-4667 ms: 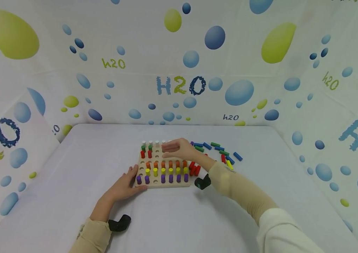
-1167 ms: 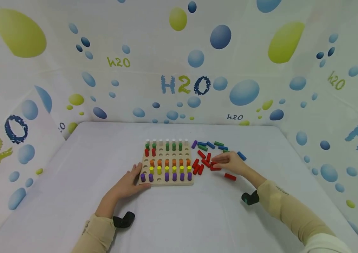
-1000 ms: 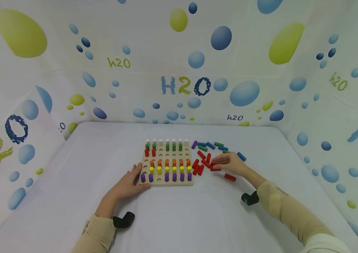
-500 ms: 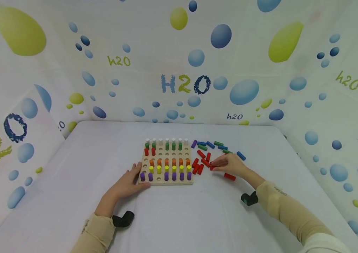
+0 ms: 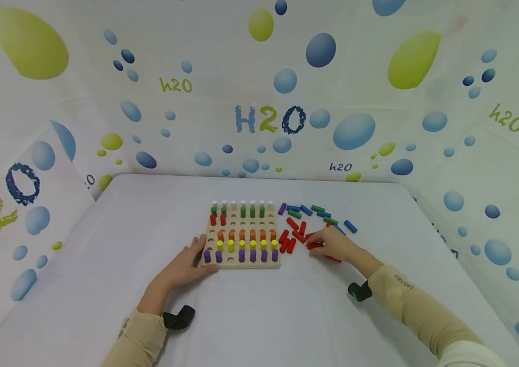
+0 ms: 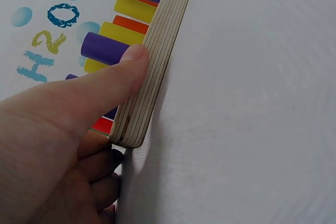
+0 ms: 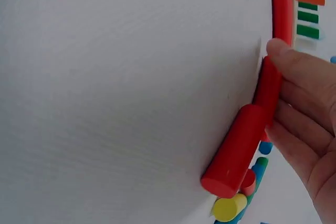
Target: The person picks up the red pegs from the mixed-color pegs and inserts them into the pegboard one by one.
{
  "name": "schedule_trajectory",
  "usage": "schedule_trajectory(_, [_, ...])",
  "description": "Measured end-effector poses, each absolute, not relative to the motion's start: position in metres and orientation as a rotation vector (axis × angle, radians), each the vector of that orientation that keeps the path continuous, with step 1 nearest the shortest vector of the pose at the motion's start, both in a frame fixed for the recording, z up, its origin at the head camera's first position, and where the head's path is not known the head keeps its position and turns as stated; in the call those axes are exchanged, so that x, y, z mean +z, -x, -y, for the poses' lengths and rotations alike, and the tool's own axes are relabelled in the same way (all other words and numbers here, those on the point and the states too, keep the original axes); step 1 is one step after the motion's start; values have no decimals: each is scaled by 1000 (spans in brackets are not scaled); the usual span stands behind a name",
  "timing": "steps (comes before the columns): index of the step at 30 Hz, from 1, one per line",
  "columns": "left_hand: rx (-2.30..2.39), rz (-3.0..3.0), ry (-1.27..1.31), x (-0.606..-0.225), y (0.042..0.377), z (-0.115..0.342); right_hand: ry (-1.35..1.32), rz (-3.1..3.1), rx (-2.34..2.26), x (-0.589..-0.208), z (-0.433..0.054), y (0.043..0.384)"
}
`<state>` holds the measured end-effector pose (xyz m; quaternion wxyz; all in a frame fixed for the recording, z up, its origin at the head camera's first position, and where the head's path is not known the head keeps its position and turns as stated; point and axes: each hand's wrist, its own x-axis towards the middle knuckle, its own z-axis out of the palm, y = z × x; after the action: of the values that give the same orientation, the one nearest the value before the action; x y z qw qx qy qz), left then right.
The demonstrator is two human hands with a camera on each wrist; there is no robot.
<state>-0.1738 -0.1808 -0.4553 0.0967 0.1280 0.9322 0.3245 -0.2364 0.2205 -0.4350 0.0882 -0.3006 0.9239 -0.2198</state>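
Note:
A wooden pegboard (image 5: pixel 247 264) carries rows of white, green, red, orange, yellow and purple pegs, with some bare holes. My left hand (image 5: pixel 183 269) grips its front left corner; in the left wrist view the thumb (image 6: pixel 123 72) lies on the layered front edge beside a purple peg (image 6: pixel 102 48), and the other fingers curl by the corner. To the right of the board, my right hand (image 5: pixel 337 245) pinches a red peg (image 7: pixel 269 85) lying low over the table, thumb near one end. Another red peg (image 7: pixel 236 150) lies just under this hand, partly covered in the head view.
Several loose red pegs (image 5: pixel 292 245) lie between the board and my right hand. Farther back are blue pegs (image 5: pixel 351 226), green pegs (image 5: pixel 318 208) and a purple peg (image 5: pixel 282 208). A white cloth (image 5: pixel 259 321) covers the table, and a printed curtain (image 5: pixel 213 66) hangs behind.
My right hand has left the board's back rows, moved right to the loose red pegs, and its fingers have now closed on one. My left hand stays at the board's corner.

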Motion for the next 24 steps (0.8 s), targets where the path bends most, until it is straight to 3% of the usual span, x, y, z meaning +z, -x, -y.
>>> schedule_trajectory(13, [965, -2764, -397, -456, 177, 181, 969, -2787, -339, -425, -206, 234])
schedule_trajectory(24, [987, -2759, -363, -459, 174, 181, 963, -2775, -524, -431, -213, 233])
